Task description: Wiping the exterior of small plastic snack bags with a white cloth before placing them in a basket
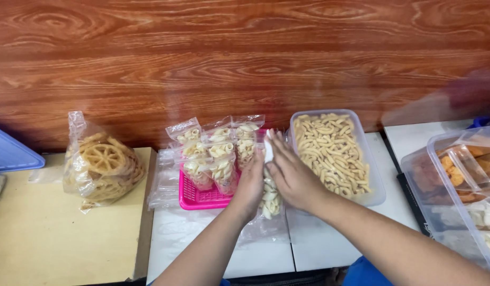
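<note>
My left hand (250,185) and my right hand (290,175) both grip a small clear packet of pale curled snacks (270,198), held upright just right of a pink basket (194,197). The basket carries several filled clear snack packets (218,153) leaning against one another. Right of my hands stands a clear plastic tub (374,193) full of loose curled snacks (329,145). A pile of flat clear bags (266,228) lies on the white table under my hands.
A clear bag of wheel-shaped crackers (102,164) sits on a tan wooden surface (54,233) at left. A blue lid (11,153) shows at the far left. Clear tubs with orange and pale snacks (457,180) stand at right. A wood-grain wall (245,58) is behind.
</note>
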